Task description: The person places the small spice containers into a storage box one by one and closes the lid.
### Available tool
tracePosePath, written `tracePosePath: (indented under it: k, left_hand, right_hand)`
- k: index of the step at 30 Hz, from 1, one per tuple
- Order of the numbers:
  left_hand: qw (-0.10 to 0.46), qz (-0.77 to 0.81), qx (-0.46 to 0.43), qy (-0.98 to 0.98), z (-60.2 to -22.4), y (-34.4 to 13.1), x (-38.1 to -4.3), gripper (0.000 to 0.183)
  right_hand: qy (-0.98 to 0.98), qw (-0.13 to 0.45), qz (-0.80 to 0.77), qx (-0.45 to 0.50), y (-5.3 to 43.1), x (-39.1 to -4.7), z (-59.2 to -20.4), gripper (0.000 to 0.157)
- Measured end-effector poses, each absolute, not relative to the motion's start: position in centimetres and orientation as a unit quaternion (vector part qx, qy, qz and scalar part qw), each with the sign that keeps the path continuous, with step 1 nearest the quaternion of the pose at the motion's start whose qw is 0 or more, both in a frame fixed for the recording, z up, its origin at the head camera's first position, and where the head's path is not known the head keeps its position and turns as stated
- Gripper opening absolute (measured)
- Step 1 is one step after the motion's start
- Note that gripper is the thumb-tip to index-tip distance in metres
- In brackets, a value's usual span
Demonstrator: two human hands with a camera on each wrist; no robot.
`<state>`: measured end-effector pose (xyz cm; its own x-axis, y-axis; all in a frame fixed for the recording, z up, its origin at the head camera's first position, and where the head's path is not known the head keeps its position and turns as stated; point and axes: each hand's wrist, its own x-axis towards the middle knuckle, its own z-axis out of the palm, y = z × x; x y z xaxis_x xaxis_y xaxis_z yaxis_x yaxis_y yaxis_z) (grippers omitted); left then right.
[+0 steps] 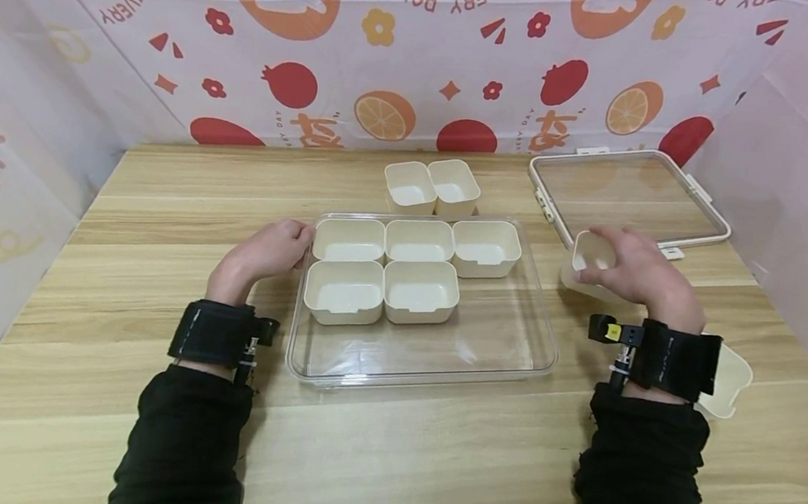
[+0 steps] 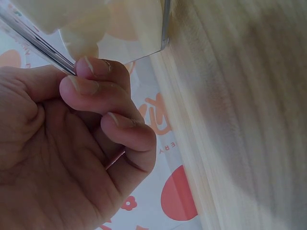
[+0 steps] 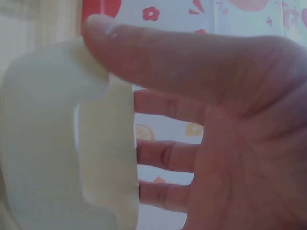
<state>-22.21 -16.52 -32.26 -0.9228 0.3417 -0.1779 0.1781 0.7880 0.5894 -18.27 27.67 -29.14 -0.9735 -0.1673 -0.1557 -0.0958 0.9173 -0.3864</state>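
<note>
My left hand grips the left rim of a clear plastic tray; in the left wrist view its curled fingers close over the edge. Several cream bins stand in the tray, in a back row of three and a front row of two. To the right of the tray, my right hand holds another cream bin by its wall. In the right wrist view the thumb lies across this bin's outer side, with the fingers reaching to its rim.
Behind the tray, two more cream bins stand side by side. A clear lid with a white frame lies at the back right. One cream bin rests partly hidden by the right wrist. A printed curtain hangs behind the wooden table.
</note>
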Motion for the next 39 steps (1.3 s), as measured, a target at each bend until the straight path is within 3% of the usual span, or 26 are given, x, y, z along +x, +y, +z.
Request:
tracePosePath:
  k: [8,14,27,39]
  left_hand:
    - [0.142,0.288,0.139,0.937,-32.2,-16.6,-22.1,0.042]
    - [0.141,0.288,0.138,0.937,-32.1,-16.6,-22.2,0.042]
    - [0.143,0.293,0.138,0.935,-32.3,-16.6,-22.3,0.042]
    - [0.142,0.294,0.138,0.935,-32.3,-16.6,-22.3,0.042]
  right_hand:
    - [0.972,0.012,-0.208,-0.104,26.4,-17.5,-27.8,0.074]
    - [0.969,-0.014,-0.215,-0.119,25.4,-16.7,-26.7,0.074]
    - [0.964,-0.023,-0.215,-0.156,23.1,-16.1,-25.9,0.073]
    - [0.959,0.028,-0.201,-0.200,20.7,-16.1,-25.7,0.074]
